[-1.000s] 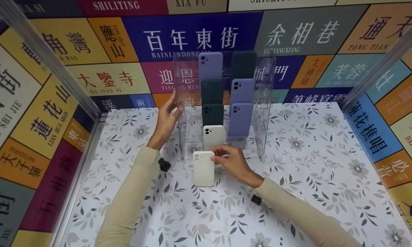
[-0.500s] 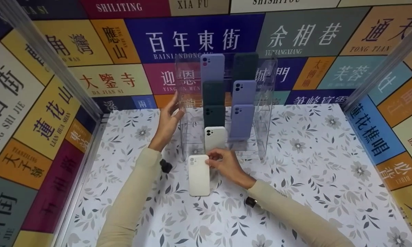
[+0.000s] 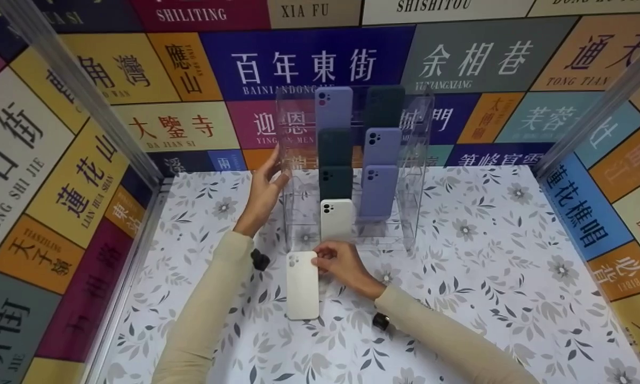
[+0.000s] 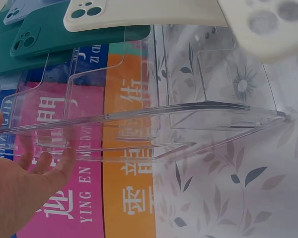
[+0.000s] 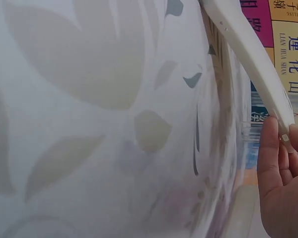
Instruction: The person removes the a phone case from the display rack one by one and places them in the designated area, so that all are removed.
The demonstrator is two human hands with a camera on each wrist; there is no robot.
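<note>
A clear acrylic display stand (image 3: 418, 160) holds several phone cases on stepped tiers. My left hand (image 3: 264, 197) touches its left side, fingers fairly straight; in the left wrist view, fingertips (image 4: 67, 156) lie against the transparent panel with the thumb at its edge. My right hand (image 3: 346, 266) pinches a white phone case (image 3: 302, 290) by its upper right corner, in front of the stand, camera cutouts up. Seen from the right wrist, thumb and fingers hold the case's thin rim (image 5: 256, 64). Another white phone case (image 3: 336, 218) stands on the lowest left tier.
Dark green cases (image 3: 335, 181) and a purple case (image 3: 333, 106) rise behind it in the left column. Purple cases (image 3: 378, 192) and a dark green case (image 3: 386, 106) fill the right column. A floral-patterned tabletop (image 3: 469, 309) lies below, bounded by printed walls (image 3: 309, 58).
My right hand has drawn the white phone case left and toward me, away from the stand's front. My left hand stays at the stand's left side.
</note>
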